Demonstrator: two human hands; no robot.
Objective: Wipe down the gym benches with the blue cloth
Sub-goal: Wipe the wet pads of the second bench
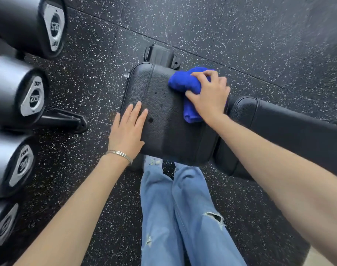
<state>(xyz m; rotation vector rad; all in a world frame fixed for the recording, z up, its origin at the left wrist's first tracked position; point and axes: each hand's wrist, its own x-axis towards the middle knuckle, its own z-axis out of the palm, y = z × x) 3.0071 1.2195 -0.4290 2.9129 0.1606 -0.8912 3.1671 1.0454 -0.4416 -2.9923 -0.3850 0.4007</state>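
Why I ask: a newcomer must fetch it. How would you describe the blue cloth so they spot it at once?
Start at the black padded bench seat in mid-frame, right of the dumbbell row. At its far right corner the right hand grips the bunched blue cloth. It alone is vivid royal blue and soft, against black padding.

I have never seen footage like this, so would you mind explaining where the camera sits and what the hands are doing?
There is no machine here: one camera worn on a person's head looks down at their two bare hands. The right hand grips a bunched blue cloth and presses it on the black bench seat. The left hand lies flat on the seat's left edge, holding nothing. The back pad runs off to the right. Dumbbells line the left side, and the person's jeans show below, over a speckled floor.
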